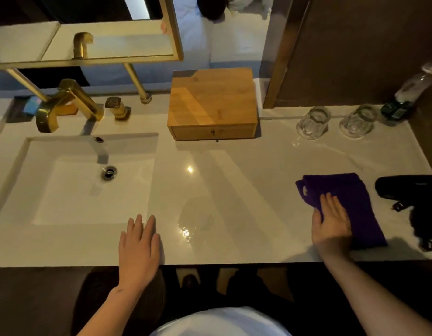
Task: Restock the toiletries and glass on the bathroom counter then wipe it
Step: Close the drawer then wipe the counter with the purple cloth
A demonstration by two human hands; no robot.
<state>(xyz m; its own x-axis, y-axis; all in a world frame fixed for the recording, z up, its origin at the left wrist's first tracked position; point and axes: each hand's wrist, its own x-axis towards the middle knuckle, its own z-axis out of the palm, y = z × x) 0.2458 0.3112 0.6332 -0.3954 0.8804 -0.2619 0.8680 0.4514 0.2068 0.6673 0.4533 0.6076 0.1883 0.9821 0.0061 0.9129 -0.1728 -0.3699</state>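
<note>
Both hands are flat on the glossy white stone counter right now. Left hand sits open, palm down, fingers straight, near the front edge just right of the sunken rectangular white sink, holding nothing. Looks like it's just bracing. Moving right, there's a wet patch glinting between the hands, so I'd guess that's the bit that wants doing next. Behind it, the closed bamboo drawer box sits against the mirror. Right hand is pressing flat, fingers straight, on the folded purple cloth, not bunching it. Two clear glass tumblers stand upside down at the back right, so restocking seems done and this is the wipe. Tip: keep the palm spread, pull long overlapping strokes toward the puddle, and steer clear of the black hair dryer just beside the cloth.
</note>
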